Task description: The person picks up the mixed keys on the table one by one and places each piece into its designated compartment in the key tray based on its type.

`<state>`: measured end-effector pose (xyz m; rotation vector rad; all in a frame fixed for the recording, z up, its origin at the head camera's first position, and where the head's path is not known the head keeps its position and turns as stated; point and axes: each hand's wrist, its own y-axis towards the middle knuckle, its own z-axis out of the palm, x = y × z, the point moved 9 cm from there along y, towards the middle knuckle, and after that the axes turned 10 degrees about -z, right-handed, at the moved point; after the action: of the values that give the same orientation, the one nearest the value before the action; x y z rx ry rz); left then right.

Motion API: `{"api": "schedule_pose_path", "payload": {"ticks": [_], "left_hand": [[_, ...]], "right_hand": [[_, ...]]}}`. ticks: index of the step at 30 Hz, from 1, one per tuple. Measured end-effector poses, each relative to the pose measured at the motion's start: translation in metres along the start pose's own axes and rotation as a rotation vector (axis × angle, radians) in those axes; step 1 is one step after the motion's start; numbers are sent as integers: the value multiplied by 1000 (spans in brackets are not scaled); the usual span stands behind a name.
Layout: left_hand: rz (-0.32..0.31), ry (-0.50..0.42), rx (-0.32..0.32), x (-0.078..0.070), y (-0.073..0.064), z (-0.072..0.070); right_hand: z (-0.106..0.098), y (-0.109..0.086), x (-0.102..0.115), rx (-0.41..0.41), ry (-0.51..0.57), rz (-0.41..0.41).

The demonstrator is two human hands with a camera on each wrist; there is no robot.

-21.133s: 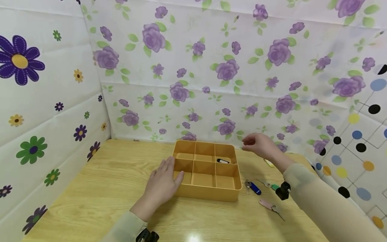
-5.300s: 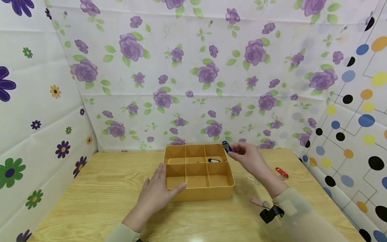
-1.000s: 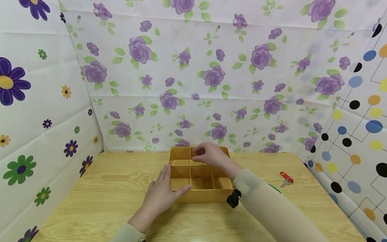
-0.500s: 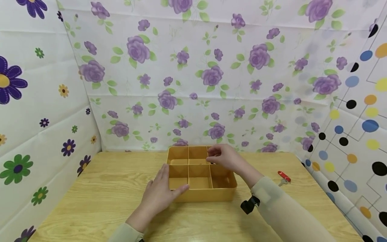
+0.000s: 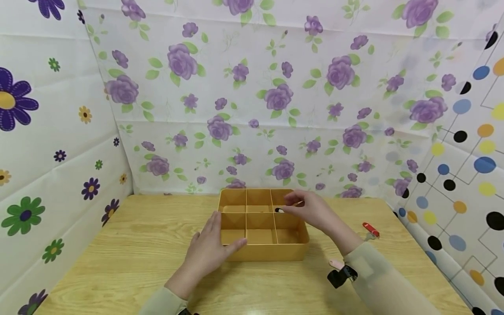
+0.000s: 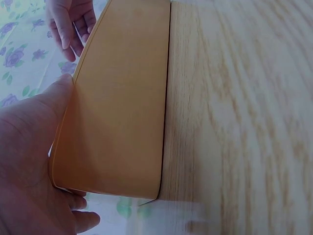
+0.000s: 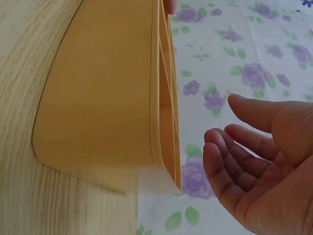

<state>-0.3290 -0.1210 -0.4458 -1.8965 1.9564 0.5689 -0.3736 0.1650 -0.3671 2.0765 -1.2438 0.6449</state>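
Observation:
A yellow-orange divided box [image 5: 267, 253] stands on the table, with several compartments in two rows. My left hand [image 5: 206, 249] rests on its front left corner, fingers along the left wall and thumb over the front rim; the left wrist view shows this thumb [image 6: 61, 88] on the rim. My right hand [image 5: 311, 210] hovers over the back right compartment. In the right wrist view its fingers [image 7: 220, 166] are loosely bent, apart from the thumb, holding nothing. Below it, a black key tag with white label [image 5: 279, 210] shows in the compartment, partly hidden by the hand.
To the right on the table lies a red key tag [image 5: 371, 229] with a key [image 5: 370, 236]. A pink key tag [image 5: 336, 264] is partly covered by the right wrist camera [image 5: 341, 275]. Flowered cloth [image 5: 252, 96] rises behind the wooden table [image 5: 157, 236].
Earlier my right hand held a blue key tag at the box's back right. Over the last second it has moved empty from the back middle compartment rightward. My left hand has stayed on the box.

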Motion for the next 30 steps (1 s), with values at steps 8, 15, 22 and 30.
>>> {"api": "schedule_pose_path", "payload": {"ticks": [8,15,22,30], "left_hand": [[3,8,4,1,0,0],[5,6,6,-1,-1,-1],[6,-4,11,-2,-2,-2],[5,10,0,1,1,0]], "right_hand": [[-10,-19,-6,-43,22,26],[-19,-35,-14,-65,7,56],[-30,-51,-28,-75,-52,102],[-37,-67,-38,-79,-78,105]]}}
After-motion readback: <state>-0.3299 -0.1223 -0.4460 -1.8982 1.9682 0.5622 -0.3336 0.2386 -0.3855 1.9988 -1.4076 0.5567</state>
